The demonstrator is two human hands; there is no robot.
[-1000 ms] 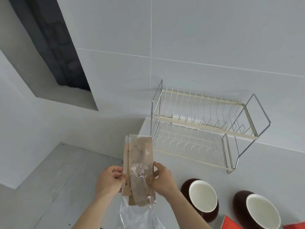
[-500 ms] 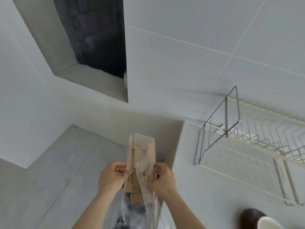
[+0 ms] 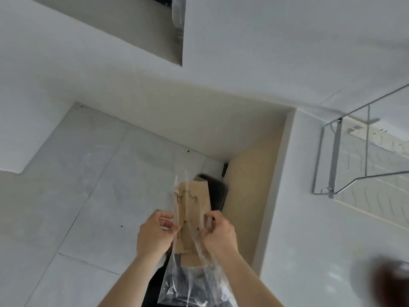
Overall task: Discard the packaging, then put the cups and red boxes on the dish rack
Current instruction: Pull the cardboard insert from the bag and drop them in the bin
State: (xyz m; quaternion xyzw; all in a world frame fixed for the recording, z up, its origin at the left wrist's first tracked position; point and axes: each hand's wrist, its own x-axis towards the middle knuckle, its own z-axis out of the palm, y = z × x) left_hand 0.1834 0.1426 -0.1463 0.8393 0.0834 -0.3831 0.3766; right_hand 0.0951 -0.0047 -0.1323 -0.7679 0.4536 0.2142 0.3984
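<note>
Brown cardboard in a clear plastic bag, the packaging point(image 3: 194, 209), stands upright between my hands. My left hand point(image 3: 155, 232) pinches its left edge and my right hand point(image 3: 218, 233) pinches its right edge. The loose plastic hangs down below my wrists. Right behind and under the packaging sits a black bin point(image 3: 218, 193) on the floor, beside the counter's side panel. The wire dish rack point(image 3: 363, 165) stands on the white counter at the right edge. A blurred brown cup point(image 3: 391, 282) shows at the bottom right. No red boxes are in view.
A white counter point(image 3: 305, 229) runs along the right, with a beige side panel point(image 3: 252, 196) dropping to the pale tiled floor point(image 3: 88, 196). A dark wall recess point(image 3: 174, 25) opens at the top.
My view has swung left and down, off the counter to the floor. The rack and cup slid to the right edge and the black bin came into view under the packaging.
</note>
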